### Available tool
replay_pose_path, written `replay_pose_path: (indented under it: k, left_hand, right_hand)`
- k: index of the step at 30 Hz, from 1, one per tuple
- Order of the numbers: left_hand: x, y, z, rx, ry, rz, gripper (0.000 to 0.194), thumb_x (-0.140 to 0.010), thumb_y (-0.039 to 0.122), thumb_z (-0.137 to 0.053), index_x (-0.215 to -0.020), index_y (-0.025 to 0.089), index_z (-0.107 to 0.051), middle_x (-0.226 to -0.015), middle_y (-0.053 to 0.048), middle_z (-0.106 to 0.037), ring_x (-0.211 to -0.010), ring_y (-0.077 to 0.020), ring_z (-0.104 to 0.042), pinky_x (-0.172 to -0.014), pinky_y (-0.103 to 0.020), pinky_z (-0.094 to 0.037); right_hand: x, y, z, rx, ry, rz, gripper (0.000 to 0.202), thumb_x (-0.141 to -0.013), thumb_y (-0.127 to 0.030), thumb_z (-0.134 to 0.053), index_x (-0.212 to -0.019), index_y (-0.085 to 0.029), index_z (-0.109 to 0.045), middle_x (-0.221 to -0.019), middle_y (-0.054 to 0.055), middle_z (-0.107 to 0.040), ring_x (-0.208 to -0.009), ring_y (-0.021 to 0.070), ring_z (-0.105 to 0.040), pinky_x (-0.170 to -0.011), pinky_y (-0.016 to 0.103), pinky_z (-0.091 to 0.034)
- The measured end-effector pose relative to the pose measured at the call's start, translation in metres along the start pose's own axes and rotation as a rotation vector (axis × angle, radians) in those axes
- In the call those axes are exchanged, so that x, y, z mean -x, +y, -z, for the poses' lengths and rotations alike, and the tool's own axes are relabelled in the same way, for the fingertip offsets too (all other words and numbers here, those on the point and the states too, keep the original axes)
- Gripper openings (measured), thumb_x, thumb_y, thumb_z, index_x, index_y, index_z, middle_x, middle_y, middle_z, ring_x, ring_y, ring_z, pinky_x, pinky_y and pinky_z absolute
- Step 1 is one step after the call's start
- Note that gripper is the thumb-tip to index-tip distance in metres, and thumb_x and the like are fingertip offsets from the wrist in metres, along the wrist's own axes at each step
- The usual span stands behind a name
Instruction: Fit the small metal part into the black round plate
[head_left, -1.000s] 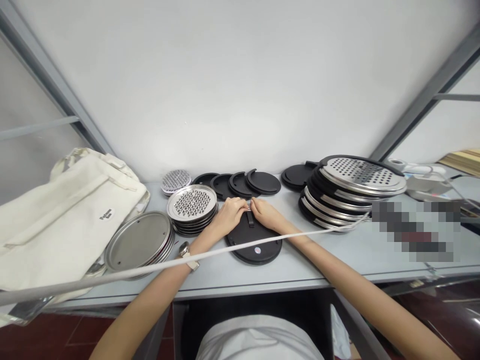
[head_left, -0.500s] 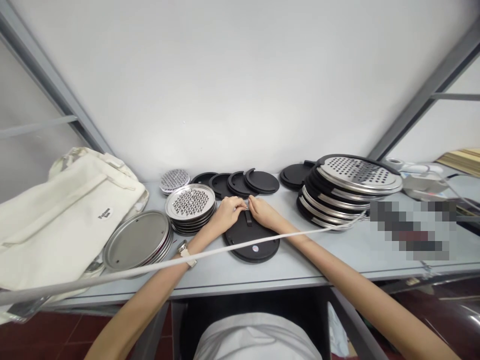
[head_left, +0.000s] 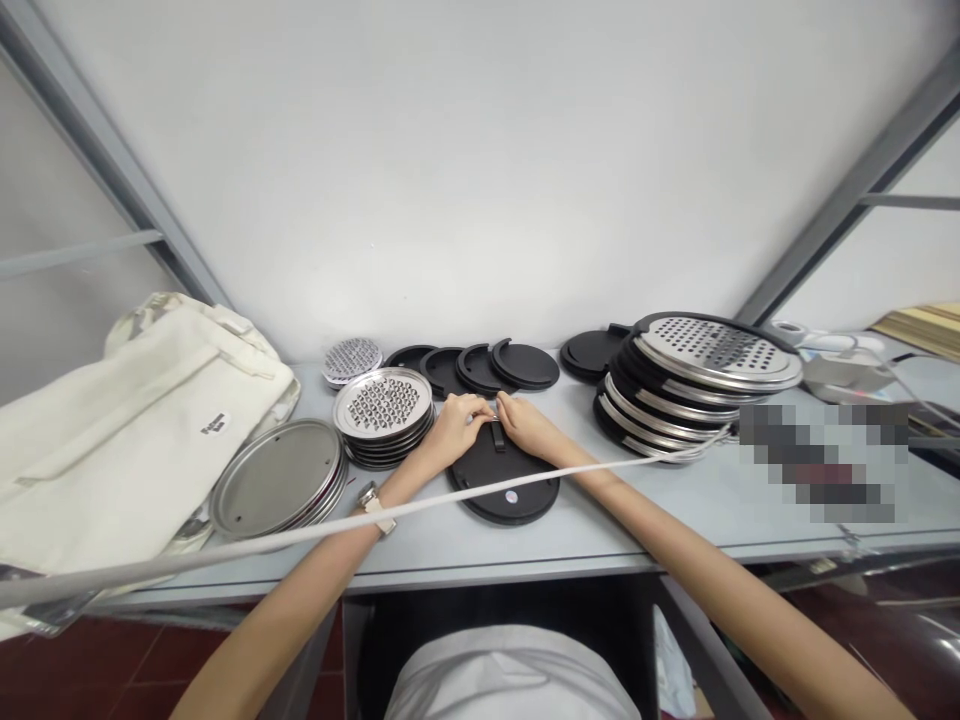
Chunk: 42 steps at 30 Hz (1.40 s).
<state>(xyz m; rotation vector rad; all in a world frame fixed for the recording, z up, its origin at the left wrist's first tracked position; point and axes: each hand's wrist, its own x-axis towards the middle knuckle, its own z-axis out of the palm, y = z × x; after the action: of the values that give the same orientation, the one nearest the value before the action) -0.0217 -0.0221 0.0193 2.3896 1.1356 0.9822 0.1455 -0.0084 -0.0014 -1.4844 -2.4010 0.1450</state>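
Reaching forward, left hand (head_left: pixel 457 425) and right hand (head_left: pixel 527 424) converge at a black disc (head_left: pixel 486 466).

Between the two forearms (head_left: pixel 330 575), a bare strip of tabletop (head_left: pixel 465 550) lies in front of the black disc (head_left: pixel 504 465), though a white cord (head_left: pixel 322 531) slants across that approach, at a height that is hard to judge. The grater-plate stack (head_left: pixel 381 405) closely blocks the disc's left side, whereas bare table shows between disc and tall stack (head_left: pixel 675 400), beyond the right forearm; black lids (head_left: pixel 525 366) obstruct the way toward the wall (head_left: pixel 480 200).
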Motion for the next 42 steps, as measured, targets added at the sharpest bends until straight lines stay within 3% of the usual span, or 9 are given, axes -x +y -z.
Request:
replay_pose_path:
  k: [17,34,42]
  left_hand:
    - [-0.0023,-0.0068,-0.0015,0.174,0.026,0.013,0.011,-0.079,0.009,-0.063,-0.075,0.017,-0.070,-0.080,-0.001,-0.072,-0.078,-0.0132,-0.065,-0.076,-0.024,-0.048]
    - [0.0004,-0.0013,-0.0016,0.092,0.032,0.047,0.012,-0.082,0.014,-0.062,-0.075,0.019,-0.070,-0.084,0.000,-0.073,-0.085,-0.0148,-0.064,-0.088,-0.031,-0.043]
    - [0.0005,-0.0027,-0.0033,0.044,0.026,0.057,0.011,-0.081,0.013,-0.062,-0.075,0.019,-0.069,-0.085,0.001,-0.073,-0.086,-0.0151,-0.064,-0.090,-0.033,-0.038]
  right_hand:
    - [0.0005,0.0011,-0.0011,-0.008,0.012,0.014,0.024,-0.100,-0.018,-0.028,-0.093,-0.014,-0.050,-0.077,0.008,-0.064,-0.066,0.0157,-0.056,-0.063,0.025,-0.032]
    - [0.0013,0.0017,-0.0011,-0.134,0.055,0.032,0.027,-0.100,-0.020,-0.027,-0.088,-0.016,-0.051,-0.076,0.006,-0.062,-0.066,0.0148,-0.054,-0.065,0.024,-0.036]
    - [0.0039,-0.0021,0.0027,-0.222,0.068,-0.035,0.024,-0.100,-0.024,-0.031,-0.086,-0.018,-0.049,-0.073,0.003,-0.061,-0.065,0.0146,-0.056,-0.064,0.024,-0.037]
